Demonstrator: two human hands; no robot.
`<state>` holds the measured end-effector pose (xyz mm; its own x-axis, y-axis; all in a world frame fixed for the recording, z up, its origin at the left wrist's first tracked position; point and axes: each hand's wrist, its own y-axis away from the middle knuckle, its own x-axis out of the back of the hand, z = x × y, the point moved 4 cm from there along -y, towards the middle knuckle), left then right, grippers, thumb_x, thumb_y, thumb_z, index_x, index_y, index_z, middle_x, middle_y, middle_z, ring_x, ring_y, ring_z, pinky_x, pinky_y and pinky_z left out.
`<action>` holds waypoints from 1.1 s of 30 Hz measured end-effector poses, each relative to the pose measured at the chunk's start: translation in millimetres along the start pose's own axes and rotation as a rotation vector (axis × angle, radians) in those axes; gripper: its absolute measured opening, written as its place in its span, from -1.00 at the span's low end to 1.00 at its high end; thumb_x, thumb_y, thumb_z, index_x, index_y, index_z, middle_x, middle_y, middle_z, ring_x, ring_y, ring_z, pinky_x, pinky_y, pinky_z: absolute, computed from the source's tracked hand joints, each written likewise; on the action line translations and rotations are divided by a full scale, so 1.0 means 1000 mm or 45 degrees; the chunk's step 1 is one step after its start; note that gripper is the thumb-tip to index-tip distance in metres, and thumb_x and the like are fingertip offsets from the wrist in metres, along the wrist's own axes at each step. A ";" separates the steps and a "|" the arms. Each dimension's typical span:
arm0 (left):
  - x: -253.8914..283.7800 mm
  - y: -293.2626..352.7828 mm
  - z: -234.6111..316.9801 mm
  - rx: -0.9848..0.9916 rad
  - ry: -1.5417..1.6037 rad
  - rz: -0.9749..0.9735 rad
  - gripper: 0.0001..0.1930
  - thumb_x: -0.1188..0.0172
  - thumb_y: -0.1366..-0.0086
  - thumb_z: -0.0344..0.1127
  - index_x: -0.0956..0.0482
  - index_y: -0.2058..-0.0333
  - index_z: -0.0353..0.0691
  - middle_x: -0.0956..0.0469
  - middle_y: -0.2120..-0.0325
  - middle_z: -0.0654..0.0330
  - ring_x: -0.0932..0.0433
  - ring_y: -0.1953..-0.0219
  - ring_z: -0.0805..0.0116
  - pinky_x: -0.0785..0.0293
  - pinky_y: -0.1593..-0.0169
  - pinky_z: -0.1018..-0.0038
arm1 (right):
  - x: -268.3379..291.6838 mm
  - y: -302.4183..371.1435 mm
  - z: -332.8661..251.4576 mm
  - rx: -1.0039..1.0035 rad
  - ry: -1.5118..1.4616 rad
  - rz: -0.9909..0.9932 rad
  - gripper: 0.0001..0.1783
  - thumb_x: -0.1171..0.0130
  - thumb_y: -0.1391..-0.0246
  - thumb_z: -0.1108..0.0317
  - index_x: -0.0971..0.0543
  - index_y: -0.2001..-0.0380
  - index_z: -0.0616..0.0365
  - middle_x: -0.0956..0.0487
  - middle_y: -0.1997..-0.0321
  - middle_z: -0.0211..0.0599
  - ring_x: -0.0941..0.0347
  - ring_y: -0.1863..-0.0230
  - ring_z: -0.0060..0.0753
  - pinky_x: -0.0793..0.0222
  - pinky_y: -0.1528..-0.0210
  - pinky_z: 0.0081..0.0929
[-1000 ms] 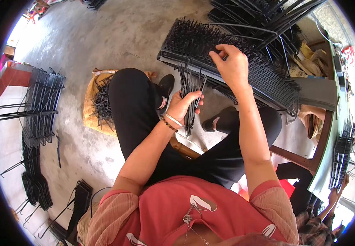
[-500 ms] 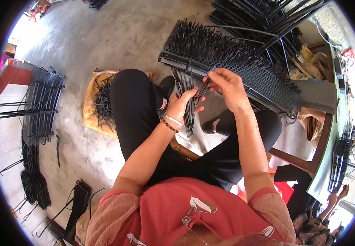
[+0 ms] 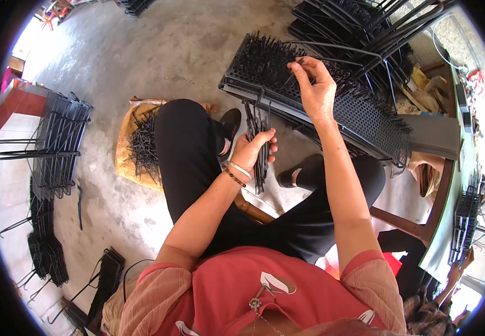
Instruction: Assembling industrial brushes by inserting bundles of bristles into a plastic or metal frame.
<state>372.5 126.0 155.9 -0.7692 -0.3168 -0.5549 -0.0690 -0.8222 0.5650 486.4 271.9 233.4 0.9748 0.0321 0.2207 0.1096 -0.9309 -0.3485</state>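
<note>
My left hand (image 3: 249,150) is wrapped round a loose bundle of thin black rods (image 3: 260,171), held upright between my knees. Reaching farther forward, my right hand (image 3: 318,92) is closed in a pinch over a black perforated rack (image 3: 360,117). A dark bit of a thin rod shows at its fingertips, partly hidden by the fingers. Many similar black rods (image 3: 262,53) stand packed in the holes along the rack's far side. Rows of bare holes show along its near side.
More black rods lie heaped on a yellow sack (image 3: 124,147) beside my left knee. Black wire racks (image 3: 57,145) stand at the left, others (image 3: 360,33) at the far right. A table (image 3: 438,235) edges the right side, where another person's arm (image 3: 456,274) shows.
My right hand has moved forward from beside the bundle to above the rods in the rack. My left hand still grips the bundle, a little lower in view.
</note>
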 end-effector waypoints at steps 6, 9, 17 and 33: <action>-0.003 0.001 0.000 0.014 0.031 -0.065 -0.83 -0.24 -0.16 -0.27 -0.52 0.34 -0.22 -0.49 0.52 0.32 -0.47 0.52 0.52 -0.37 0.55 0.58 | -0.002 0.001 0.005 0.000 0.098 0.014 -0.80 -0.18 -0.10 0.42 -0.49 0.23 0.29 -0.63 0.27 -0.27 -0.50 0.22 -0.61 -0.38 0.15 -0.66; -0.004 0.001 0.000 0.028 0.028 -0.053 -0.85 -0.25 -0.15 -0.29 -0.50 0.41 -0.21 -0.48 0.55 0.31 -0.46 0.56 0.52 -0.35 0.58 0.57 | -0.004 0.003 0.006 0.119 0.274 -0.035 -0.78 -0.22 -0.06 0.41 -0.51 0.21 0.24 -0.63 0.29 -0.26 -0.52 0.26 -0.56 -0.39 0.17 -0.63; -0.004 0.002 0.000 0.028 -0.045 -0.081 -0.81 -0.23 -0.16 -0.27 -0.54 0.30 -0.23 -0.47 0.52 0.33 -0.46 0.51 0.53 -0.36 0.55 0.59 | -0.009 0.010 -0.014 0.400 0.601 -0.053 -0.63 -0.28 0.05 0.41 -0.55 0.10 0.00 -0.62 0.35 -0.37 -0.48 0.24 -0.45 -0.31 0.09 -0.48; -0.004 0.003 0.001 0.033 -0.031 -0.076 -0.83 -0.26 -0.14 -0.28 -0.50 0.40 -0.23 -0.48 0.55 0.29 -0.46 0.54 0.51 -0.37 0.57 0.57 | -0.020 0.008 -0.036 0.836 0.942 -0.093 -0.83 -0.24 0.06 0.40 -0.62 0.32 0.11 -0.52 0.35 -0.35 -0.43 0.30 -0.31 -0.24 0.20 -0.40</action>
<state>374.7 125.2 161.0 -0.7784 -0.2558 -0.5732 -0.1314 -0.8265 0.5474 460.6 251.0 259.3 0.6191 -0.3623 0.6968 0.4683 -0.5419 -0.6979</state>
